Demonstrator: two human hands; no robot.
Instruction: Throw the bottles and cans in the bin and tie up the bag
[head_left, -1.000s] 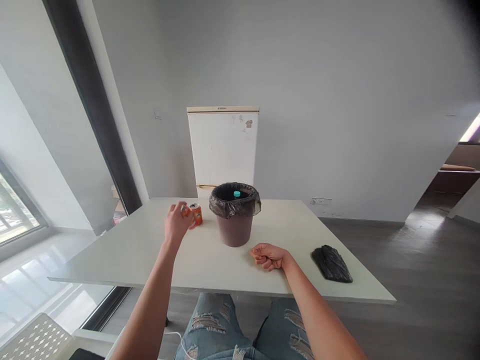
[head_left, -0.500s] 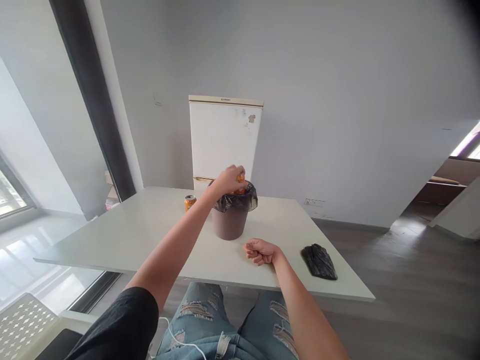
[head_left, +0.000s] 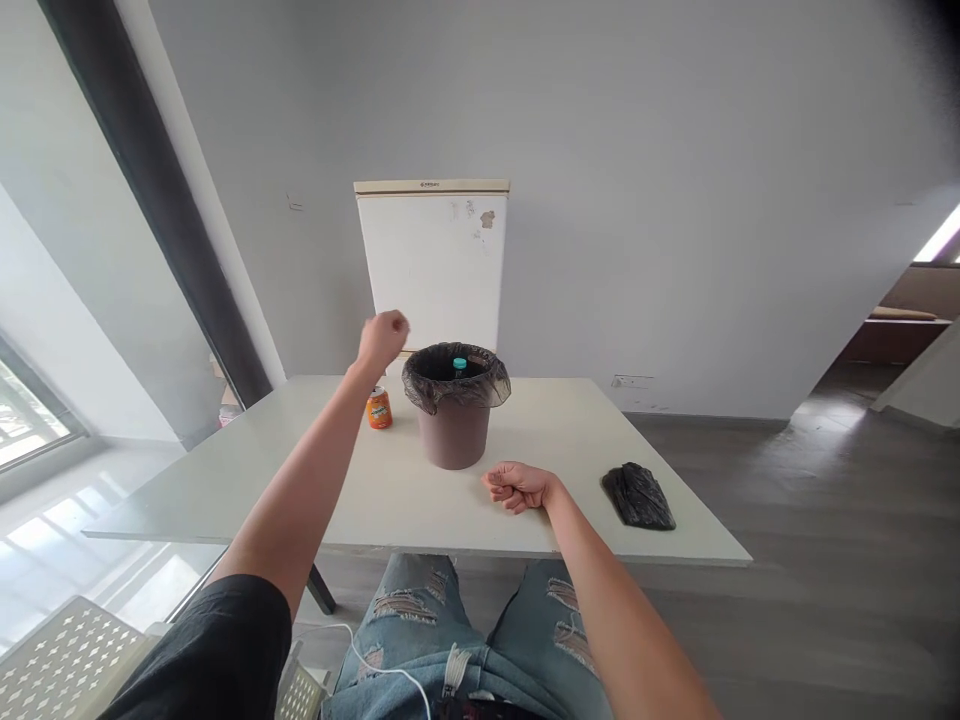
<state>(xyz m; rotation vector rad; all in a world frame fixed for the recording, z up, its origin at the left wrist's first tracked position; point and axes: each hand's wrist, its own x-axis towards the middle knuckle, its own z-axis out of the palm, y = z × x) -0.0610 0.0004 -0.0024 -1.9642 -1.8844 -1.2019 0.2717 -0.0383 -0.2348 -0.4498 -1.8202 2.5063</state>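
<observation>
My left hand (head_left: 384, 336) is raised to the left of the bin, above an orange soda can (head_left: 379, 409). Its fingers are curled in, and nothing shows in them. The brown trash bin (head_left: 454, 437) stands upright on the table, lined with a black plastic bag (head_left: 492, 383) folded over its rim. Inside it the teal cap of a bottle (head_left: 460, 366) is visible; the rest of the contents are hidden. My right hand (head_left: 519, 487) rests on the tabletop in a loose fist in front of the bin, with nothing visible in it.
A folded black plastic bag (head_left: 638, 496) lies on the white table (head_left: 555, 430) at the right. Behind the table stands a white fridge (head_left: 435, 265) against the grey wall. A perforated plastic chair (head_left: 67, 650) is at the lower left.
My left hand has moved left and up, out of the bin's mouth. The orange can it held there is no longer in the hand or in sight. My right hand stays put.
</observation>
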